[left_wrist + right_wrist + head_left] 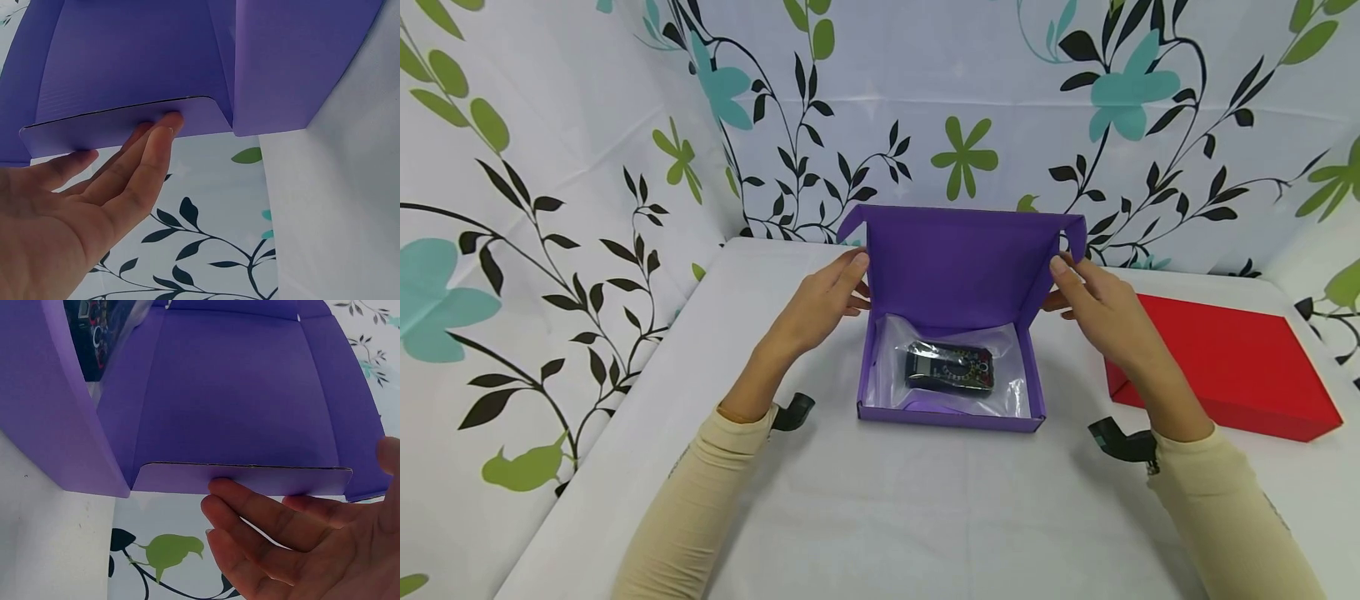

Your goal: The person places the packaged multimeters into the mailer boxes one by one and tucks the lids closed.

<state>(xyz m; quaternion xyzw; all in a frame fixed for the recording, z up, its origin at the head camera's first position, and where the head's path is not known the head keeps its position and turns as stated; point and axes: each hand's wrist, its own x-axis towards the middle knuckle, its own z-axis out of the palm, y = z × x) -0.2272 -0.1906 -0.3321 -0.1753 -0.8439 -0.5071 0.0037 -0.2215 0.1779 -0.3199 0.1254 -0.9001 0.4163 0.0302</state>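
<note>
A purple cardboard box (951, 423) stands on the table with its lid (958, 267) raised upright. Inside it lies a black multimeter (950, 367) with a dial, in a clear plastic bag (891, 342). My left hand (823, 304) is at the lid's left edge; in the left wrist view its extended fingers (150, 156) touch the lid's side flap (119, 125). On the opposite edge is my right hand (1097, 312), thumb toward the front corner. Its fingers (262, 519) lie loosely against the other side flap (281, 478) in the right wrist view.
A red box (1232, 358) lies on the white table (880, 508) to the right, behind my right forearm. Both wrists carry small black cameras (793, 412). A cloth with printed leaves and flowers (880, 100) hangs behind the table and along its left side.
</note>
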